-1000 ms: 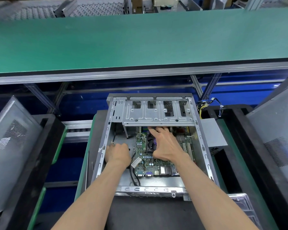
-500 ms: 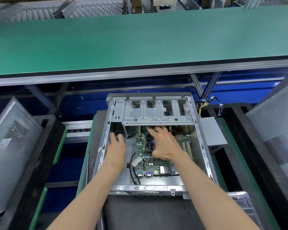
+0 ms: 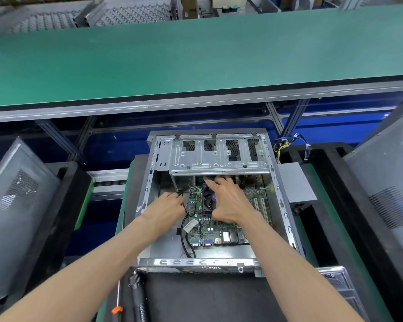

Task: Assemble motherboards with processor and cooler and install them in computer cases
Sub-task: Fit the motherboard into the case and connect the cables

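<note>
The motherboard [image 3: 221, 225] is seen lying flat inside the open computer case [image 3: 286, 219], where its cooler [image 3: 208, 199] is covered by the spread, straight fingers of the right hand [image 3: 230, 202], while a black cable [image 3: 184, 231] at the board's left edge is pinched by the left hand [image 3: 165, 209]

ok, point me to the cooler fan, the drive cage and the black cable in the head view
cooler fan [image 3: 209, 201]: head view, on the dark fan housing left of the right hand.
drive cage [image 3: 219, 156]: head view, on its flat metal top plate.
black cable [image 3: 184, 238]: head view, on the run near the board's left edge.
</note>
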The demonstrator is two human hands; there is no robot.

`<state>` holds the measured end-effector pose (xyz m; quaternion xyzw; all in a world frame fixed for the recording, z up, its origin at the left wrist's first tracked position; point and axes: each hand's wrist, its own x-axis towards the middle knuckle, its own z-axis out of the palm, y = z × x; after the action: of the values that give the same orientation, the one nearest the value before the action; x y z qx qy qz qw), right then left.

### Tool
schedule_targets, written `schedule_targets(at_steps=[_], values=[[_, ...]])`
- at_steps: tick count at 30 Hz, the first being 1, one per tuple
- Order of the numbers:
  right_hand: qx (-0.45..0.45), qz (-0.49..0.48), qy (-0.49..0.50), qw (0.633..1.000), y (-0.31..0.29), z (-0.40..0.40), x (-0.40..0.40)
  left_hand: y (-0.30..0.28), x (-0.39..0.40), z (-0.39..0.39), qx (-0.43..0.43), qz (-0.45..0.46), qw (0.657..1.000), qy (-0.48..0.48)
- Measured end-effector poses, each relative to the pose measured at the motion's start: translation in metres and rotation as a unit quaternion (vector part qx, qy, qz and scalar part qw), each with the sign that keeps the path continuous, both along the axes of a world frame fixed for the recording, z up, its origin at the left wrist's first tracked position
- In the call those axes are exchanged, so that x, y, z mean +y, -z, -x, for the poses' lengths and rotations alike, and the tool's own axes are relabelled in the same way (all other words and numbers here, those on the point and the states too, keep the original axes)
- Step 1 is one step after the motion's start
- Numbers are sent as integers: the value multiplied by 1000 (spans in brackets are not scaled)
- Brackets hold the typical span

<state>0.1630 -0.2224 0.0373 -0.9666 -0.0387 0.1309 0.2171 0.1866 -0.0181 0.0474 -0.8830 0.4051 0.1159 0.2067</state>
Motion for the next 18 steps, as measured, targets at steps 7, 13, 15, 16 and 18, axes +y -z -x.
schedule_targets(at_steps=[7,13,15,16,18], values=[[5,-2,-1,1000,-1,0,-1,1,-11,-4,-44,90,984,-150],[6,-3,-3,1000,-2,0,-1,3,-12,-2,-39,-75,974,-208],[6,-3,-3,1000,-2,0,-1,-2,-14,-3,-8,-78,977,-199],[5,-4,-3,1000,-2,0,0,-5,-16,-4,11,-57,980,-192],[5,-7,-2,1000,-1,0,0,-16,-18,-7,41,27,981,-189]])
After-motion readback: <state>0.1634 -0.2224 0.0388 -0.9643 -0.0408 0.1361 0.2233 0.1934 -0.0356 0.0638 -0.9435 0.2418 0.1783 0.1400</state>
